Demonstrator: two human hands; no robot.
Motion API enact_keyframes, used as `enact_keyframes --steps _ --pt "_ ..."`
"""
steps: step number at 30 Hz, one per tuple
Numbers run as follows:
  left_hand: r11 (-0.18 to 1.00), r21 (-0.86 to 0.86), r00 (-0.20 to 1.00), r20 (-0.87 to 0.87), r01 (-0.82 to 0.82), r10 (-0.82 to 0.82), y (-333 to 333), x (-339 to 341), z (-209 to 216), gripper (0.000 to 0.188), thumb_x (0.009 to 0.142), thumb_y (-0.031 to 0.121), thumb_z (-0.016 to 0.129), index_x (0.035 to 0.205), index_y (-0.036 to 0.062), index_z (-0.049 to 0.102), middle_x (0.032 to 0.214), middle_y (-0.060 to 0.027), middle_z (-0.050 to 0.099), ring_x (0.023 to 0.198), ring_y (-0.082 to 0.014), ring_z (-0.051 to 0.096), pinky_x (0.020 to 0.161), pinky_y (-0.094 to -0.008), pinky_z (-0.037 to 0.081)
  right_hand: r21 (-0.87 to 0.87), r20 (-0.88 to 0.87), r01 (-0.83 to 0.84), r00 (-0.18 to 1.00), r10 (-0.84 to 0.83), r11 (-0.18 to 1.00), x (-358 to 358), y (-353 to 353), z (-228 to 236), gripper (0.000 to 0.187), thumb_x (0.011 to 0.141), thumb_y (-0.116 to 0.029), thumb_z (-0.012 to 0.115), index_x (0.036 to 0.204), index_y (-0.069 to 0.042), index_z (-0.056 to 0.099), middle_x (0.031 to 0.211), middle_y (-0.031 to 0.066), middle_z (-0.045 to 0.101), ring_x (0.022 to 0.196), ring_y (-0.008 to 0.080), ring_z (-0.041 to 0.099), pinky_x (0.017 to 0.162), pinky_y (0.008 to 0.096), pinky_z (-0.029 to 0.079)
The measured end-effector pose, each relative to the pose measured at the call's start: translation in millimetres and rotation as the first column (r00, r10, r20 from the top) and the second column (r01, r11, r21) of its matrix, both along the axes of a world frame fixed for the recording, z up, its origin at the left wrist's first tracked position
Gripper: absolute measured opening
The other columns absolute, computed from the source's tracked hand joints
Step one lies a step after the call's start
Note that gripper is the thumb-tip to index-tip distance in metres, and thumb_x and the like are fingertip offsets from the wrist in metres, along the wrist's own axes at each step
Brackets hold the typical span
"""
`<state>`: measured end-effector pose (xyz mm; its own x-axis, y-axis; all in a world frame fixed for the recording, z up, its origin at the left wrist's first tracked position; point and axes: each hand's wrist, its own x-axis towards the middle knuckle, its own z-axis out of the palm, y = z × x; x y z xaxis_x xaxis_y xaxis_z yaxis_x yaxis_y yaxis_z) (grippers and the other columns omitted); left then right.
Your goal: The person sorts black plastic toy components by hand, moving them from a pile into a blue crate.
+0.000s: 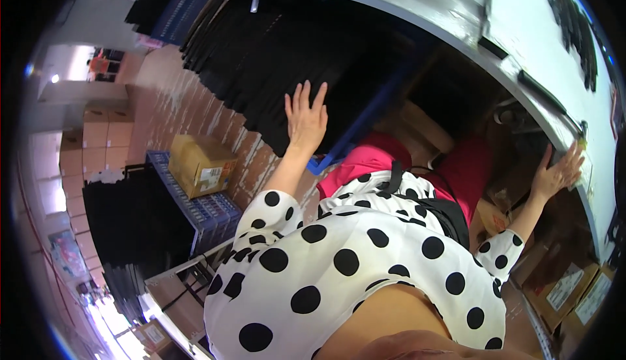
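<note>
My left hand point(306, 119) lies with its fingers stretched out and apart over a large stack of black strip-like pieces point(254, 67). Nothing is held in it. The pieces' ends fan out unevenly along the left side, and a blue crate edge point(352, 140) runs beside the stack. At the white table's point(521, 28) near right edge rests my right hand point(559, 170), thumb apart and fingers extended, holding nothing that I can see. Close to it on the tabletop are a long black piece point(542, 91) and a small yellow-green thing point(582, 144), too small to name.
A cardboard box point(199, 168) sits on a blue crate point(212, 215) at left, next to another black pile point(130, 210). More cartons point(561, 285) stand low at right. Several black strips point(577, 41) lie on the far right of the table.
</note>
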<state>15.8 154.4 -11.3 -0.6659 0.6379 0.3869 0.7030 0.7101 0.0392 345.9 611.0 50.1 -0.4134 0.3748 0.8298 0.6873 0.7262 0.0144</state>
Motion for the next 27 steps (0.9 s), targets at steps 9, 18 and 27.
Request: enact_keyframes --steps 9,18,27 --pt "0.986 -0.129 0.994 -0.059 -0.102 0.095 -11.6 -45.7 -5.0 0.065 0.093 0.026 0.059 0.152 0.0245 0.033 0.148 -0.0174 0.040 0.137 -0.0352 0.037 0.110 -0.0580 0.030 0.003 0.071 -0.032 0.997 0.032 0.999 4.9 -1.9 -9.2 0.069 0.094 -0.046 0.061 0.153 -0.024 0.032 0.156 0.0042 0.036 0.145 0.0321 0.029 0.117 0.0554 0.018" --pt "0.973 -0.191 0.991 -0.004 -0.130 0.132 -7.3 -41.9 -0.6 0.077 0.086 0.019 0.065 0.154 0.0249 0.028 0.152 -0.0165 0.036 0.140 -0.0353 0.034 0.113 -0.0560 0.028 0.009 0.063 -0.053 0.997 0.052 0.999 1.2 0.7 -9.4 0.069 0.095 -0.045 0.061 0.153 -0.023 0.032 0.156 0.0060 0.035 0.145 0.0304 0.028 0.117 0.0551 0.019" --pt "0.983 -0.147 0.988 0.090 -0.114 0.128 -3.6 -23.4 3.6 0.075 0.087 0.018 0.065 0.153 0.0232 0.030 0.153 -0.0175 0.033 0.142 -0.0358 0.031 0.114 -0.0577 0.025 -0.002 0.048 -0.033 0.998 0.033 0.999 1.0 -0.7 -10.0 0.069 0.094 -0.046 0.061 0.153 -0.023 0.033 0.157 0.0074 0.033 0.146 0.0300 0.027 0.117 0.0544 0.017"
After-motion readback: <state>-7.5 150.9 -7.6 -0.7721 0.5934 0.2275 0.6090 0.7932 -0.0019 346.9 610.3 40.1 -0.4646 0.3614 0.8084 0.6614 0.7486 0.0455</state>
